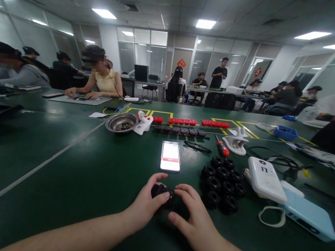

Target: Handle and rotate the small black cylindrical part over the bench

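Note:
My left hand grips a round black part, with the thumb pressed on its near side and the fingers behind it. Beside it is my right hand, its thumb and fingers apart and the index fingertip close to the part's right edge; whether it touches cannot be told. A phone with a lit screen lies just beyond both hands. To the right sits a cluster of similar black ring-shaped parts, each with a hole in the middle.
Farther back are a metal bowl of small pieces, red trays, a dark strip of parts, glasses and a red-handled screwdriver. A white device and light-blue box lie right. People sit around.

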`<action>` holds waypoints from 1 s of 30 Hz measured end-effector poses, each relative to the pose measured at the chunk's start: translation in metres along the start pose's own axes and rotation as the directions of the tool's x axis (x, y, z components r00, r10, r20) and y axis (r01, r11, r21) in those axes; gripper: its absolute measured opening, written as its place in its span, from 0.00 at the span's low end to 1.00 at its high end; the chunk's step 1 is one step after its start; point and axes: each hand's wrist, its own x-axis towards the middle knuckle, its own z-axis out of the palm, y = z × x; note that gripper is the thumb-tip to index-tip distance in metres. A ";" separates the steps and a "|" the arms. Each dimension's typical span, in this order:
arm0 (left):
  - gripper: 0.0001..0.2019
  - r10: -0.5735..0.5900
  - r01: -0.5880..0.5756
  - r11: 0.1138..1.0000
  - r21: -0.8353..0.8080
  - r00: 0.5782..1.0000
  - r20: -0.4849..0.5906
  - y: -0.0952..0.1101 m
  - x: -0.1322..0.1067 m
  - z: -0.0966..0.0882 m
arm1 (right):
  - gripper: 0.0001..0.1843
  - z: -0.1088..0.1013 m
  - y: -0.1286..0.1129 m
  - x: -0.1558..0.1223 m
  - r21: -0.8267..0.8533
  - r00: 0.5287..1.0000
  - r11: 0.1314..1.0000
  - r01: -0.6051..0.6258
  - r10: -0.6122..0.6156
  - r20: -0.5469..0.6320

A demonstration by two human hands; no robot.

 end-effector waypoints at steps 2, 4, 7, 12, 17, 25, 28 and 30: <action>0.25 0.045 -0.045 0.999 0.020 0.999 -0.019 -0.001 -0.002 0.001 | 0.15 0.000 0.000 0.001 0.013 1.000 1.000 -0.004 0.004 -0.007; 0.27 0.073 -0.072 0.997 0.032 0.997 -0.024 -0.001 -0.003 0.002 | 0.13 -0.001 -0.002 0.002 0.028 1.000 1.000 0.011 -0.010 -0.024; 0.27 0.056 -0.056 0.998 0.020 0.998 -0.002 -0.002 -0.001 0.001 | 0.18 -0.001 -0.003 0.001 0.031 0.997 0.998 0.056 -0.055 -0.047; 0.22 0.006 -0.006 1.000 0.000 0.999 0.048 -0.003 0.003 -0.002 | 0.23 0.000 -0.005 -0.003 0.004 0.994 0.994 0.105 -0.105 -0.035; 0.25 0.042 -0.040 0.997 -0.061 0.998 0.036 -0.002 -0.001 0.000 | 0.23 -0.001 -0.003 -0.001 0.050 0.999 0.998 0.041 -0.040 -0.025; 0.27 0.023 -0.019 0.999 -0.045 0.996 0.085 0.001 0.000 -0.001 | 0.18 -0.003 -0.005 0.000 0.028 0.999 0.999 0.045 -0.044 -0.029; 0.23 0.009 -0.002 0.999 -0.053 0.990 0.140 -0.001 0.004 -0.004 | 0.22 -0.002 -0.007 -0.003 -0.017 0.996 0.996 0.084 -0.085 -0.035; 0.22 -0.002 0.013 0.997 -0.075 0.989 0.148 -0.001 0.004 -0.004 | 0.24 -0.002 -0.007 -0.004 -0.043 0.995 0.994 0.097 -0.098 -0.031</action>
